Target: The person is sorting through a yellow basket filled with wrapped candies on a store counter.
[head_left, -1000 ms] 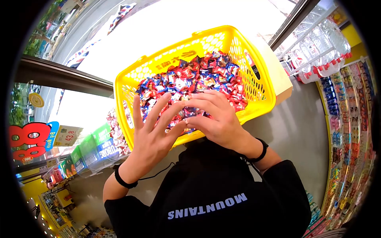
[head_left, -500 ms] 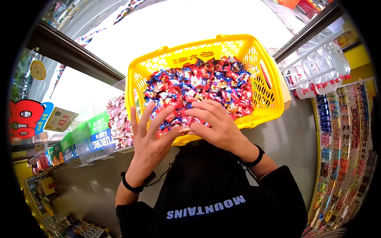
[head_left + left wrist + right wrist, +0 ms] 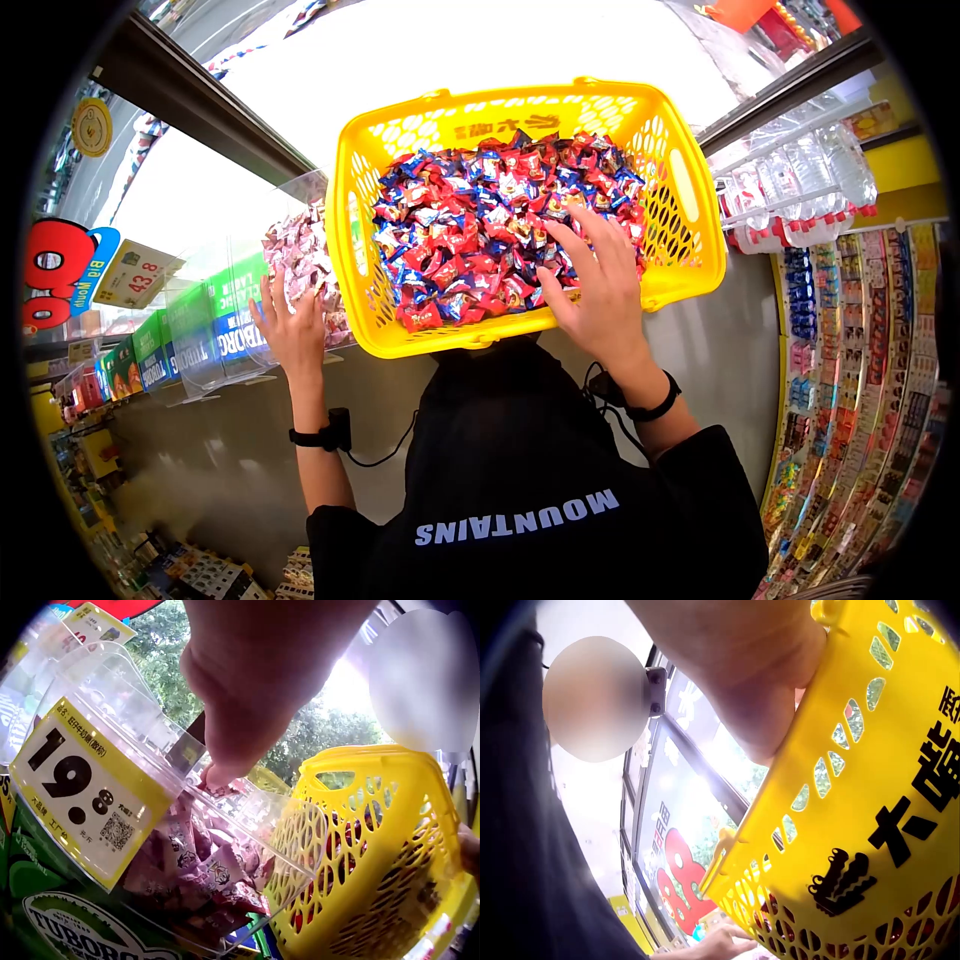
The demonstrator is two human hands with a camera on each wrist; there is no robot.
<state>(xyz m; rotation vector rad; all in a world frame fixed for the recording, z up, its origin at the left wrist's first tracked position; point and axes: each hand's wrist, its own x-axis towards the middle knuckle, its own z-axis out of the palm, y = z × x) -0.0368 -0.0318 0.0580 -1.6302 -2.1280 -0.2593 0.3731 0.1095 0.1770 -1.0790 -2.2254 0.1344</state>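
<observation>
A yellow basket [image 3: 700, 275] holds a heap of red and blue wrapped candies [image 3: 470, 215]. Over the heap's near right part, my right hand [image 3: 605, 300] reaches in with spread, slightly bent fingers. Its basket-side fingers are hidden behind the basket wall [image 3: 832, 810] in the right wrist view. To the basket's left, my left hand [image 3: 293, 338] reaches toward pink wrapped candies [image 3: 217, 870] in a clear plastic bin [image 3: 247, 817]. Its fingers look spread in the head view. In the left wrist view a fingertip is right at a wrapped candy at the bin's edge.
A yellow price tag [image 3: 90, 787] is fixed to the bin. Green and blue Tuborg boxes [image 3: 235, 320] stand left of it. Large water bottles [image 3: 800, 185] and packed snack shelves [image 3: 860, 370] line the right side. Window frames [image 3: 205, 95] stand behind the basket.
My left hand has left the basket's front and moved left to the pink candies. The right hand has shifted slightly right, still over the basket; the basket sits farther right in the head view.
</observation>
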